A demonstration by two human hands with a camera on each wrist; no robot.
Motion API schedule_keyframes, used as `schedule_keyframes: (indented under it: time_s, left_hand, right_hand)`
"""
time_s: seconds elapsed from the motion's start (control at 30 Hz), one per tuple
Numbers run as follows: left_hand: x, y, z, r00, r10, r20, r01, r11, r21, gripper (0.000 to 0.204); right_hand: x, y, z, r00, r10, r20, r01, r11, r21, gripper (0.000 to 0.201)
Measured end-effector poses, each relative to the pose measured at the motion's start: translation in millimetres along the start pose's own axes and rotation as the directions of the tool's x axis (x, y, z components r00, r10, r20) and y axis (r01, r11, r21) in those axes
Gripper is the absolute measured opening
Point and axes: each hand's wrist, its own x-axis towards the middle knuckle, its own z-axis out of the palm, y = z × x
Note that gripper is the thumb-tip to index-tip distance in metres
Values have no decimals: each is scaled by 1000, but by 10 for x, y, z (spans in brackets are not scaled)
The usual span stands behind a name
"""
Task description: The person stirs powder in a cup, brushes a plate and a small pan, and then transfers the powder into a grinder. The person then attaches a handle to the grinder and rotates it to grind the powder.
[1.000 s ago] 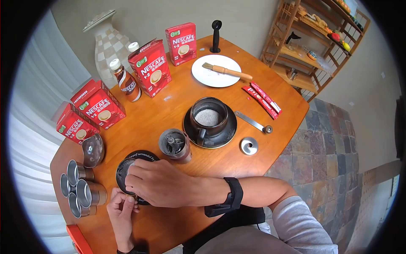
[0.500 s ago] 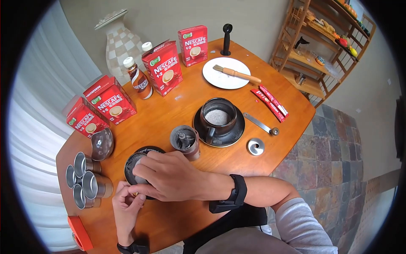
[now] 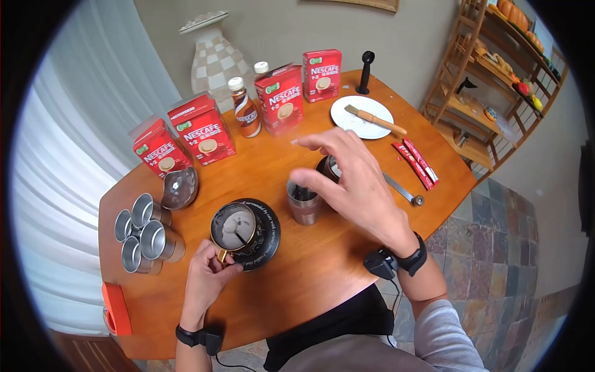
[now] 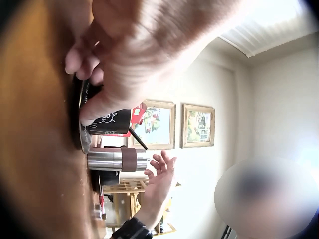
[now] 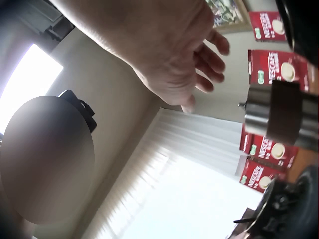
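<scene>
A black cup (image 3: pixel 218 222) with a gold handle (image 3: pixel 222 255) stands on a black saucer (image 3: pixel 268 230) with white lettering. Grey contents and a thin dark stick (image 3: pixel 240 238) show inside it. My left hand (image 3: pixel 207 276) is at the handle, fingers curled beside it, thumb at the saucer's rim in the left wrist view. Raised and empty, my right hand (image 3: pixel 356 183) has its fingers spread above the steel coffee grinder body (image 3: pixel 304 212) with a brown band. It partly hides a second dark cup (image 3: pixel 326 167) behind the grinder.
Several red Nescafe boxes (image 3: pixel 207 131) and bottles (image 3: pixel 246 110) line the back. Steel cups (image 3: pixel 160 240) and a clear bowl (image 3: pixel 180 188) stand left. Farther right lie a white plate (image 3: pixel 344 124) with a brush (image 3: pixel 375 119), red sachets (image 3: pixel 416 163) and a crank handle (image 3: pixel 400 188).
My right hand has left the black cup, risen and moved right with its fingers opening. The stick in the cup now shows. My left hand stays by the handle as the head view shifts.
</scene>
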Motion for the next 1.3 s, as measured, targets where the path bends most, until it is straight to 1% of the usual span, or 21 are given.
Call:
schedule_keyframes:
  time_s: [0.07, 0.1, 0.17, 0.2, 0.3, 0.33, 0.4, 0.43, 0.5, 0.63, 0.67, 0.77, 0.8, 0.9, 0.93, 1.03, 1.13, 1.23, 1.3]
  left_hand:
    - [20, -19, 12, 997, 55, -47, -55, 998, 10, 30]
    - [34, -31, 23, 994, 82, -68, -81, 997, 16, 30]
    - [85, -141, 39, 994, 19, -111, -32, 992, -122, 27]
    - [105, -191, 30, 992, -13, -129, -11, 982, -188, 26]
    - [132, -255, -33, 992, -99, -83, 76, 967, -243, 28]
    - [118, -211, -54, 997, -58, -55, 48, 985, -168, 33]
    - [96, -124, -94, 1000, 16, 10, -16, 1000, -26, 42]
    - [97, -111, -87, 1000, 23, 3, -23, 1000, -12, 45]
    - [81, -98, -55, 1000, 29, -9, -29, 999, 16, 50]
    - [60, -77, -31, 999, 35, -37, -32, 996, 86, 55]
    - [56, -73, -31, 998, 41, -44, -37, 994, 100, 55]
    - [45, 8, -6, 995, 53, -80, -44, 994, 102, 52]
    - [39, 28, 8, 994, 53, -95, -43, 994, 97, 51]
    - [53, -16, 50, 990, 56, -127, -40, 992, 123, 51]
    - [51, 8, 65, 989, 41, -140, -20, 988, 150, 51]
    - [45, 16, 103, 982, 32, -185, -8, 991, 132, 52]
    - [56, -47, 85, 985, 31, -169, -6, 988, 151, 52]
    - [55, 2, 32, 991, -33, -131, 35, 999, 11, 44]
    - [72, -54, 12, 979, -20, -201, -30, 969, -245, 37]
  right_hand:
    - [-110, 7, -40, 986, 65, 153, -72, 996, 43, 61]
    - [-139, 17, -42, 975, 70, 213, -85, 995, 61, 65]
    - [-199, 48, -37, 941, 84, 328, -119, 989, 90, 73]
    - [-232, 85, -12, 940, 30, 341, -44, 998, 34, 79]
    - [-318, 89, 100, 932, 72, 355, -114, 989, 98, 83]
    - [-339, 53, 135, 925, 183, 332, -237, 963, 129, 84]
    - [-366, 39, 166, 943, 168, 288, -212, 969, 129, 82]
    - [-378, 38, 170, 950, 160, 266, -200, 972, 127, 81]
    - [-404, 2, 138, 951, 151, 271, -190, 974, 126, 81]
    - [-517, -67, 123, 955, 107, 276, -154, 976, 155, 79]
    - [-562, -80, 153, 973, 51, 223, -85, 986, 146, 79]
    - [-639, -223, 138, 956, 91, 279, -147, 971, 187, 79]
    - [-675, -210, 174, 968, 15, 252, -63, 981, 184, 80]
    - [-720, -230, 230, 967, 13, 256, -67, 977, 203, 81]
    - [-714, -260, 207, 956, 57, 288, -124, 968, 217, 82]
    - [-725, -300, 193, 943, 125, 310, -201, 953, 228, 82]
    - [-781, -265, 255, 955, 118, 271, -183, 956, 230, 80]
    - [-802, -265, 262, 953, 116, 280, -186, 953, 240, 79]
    - [-798, -237, 275, 954, 91, 286, -173, 945, 278, 78]
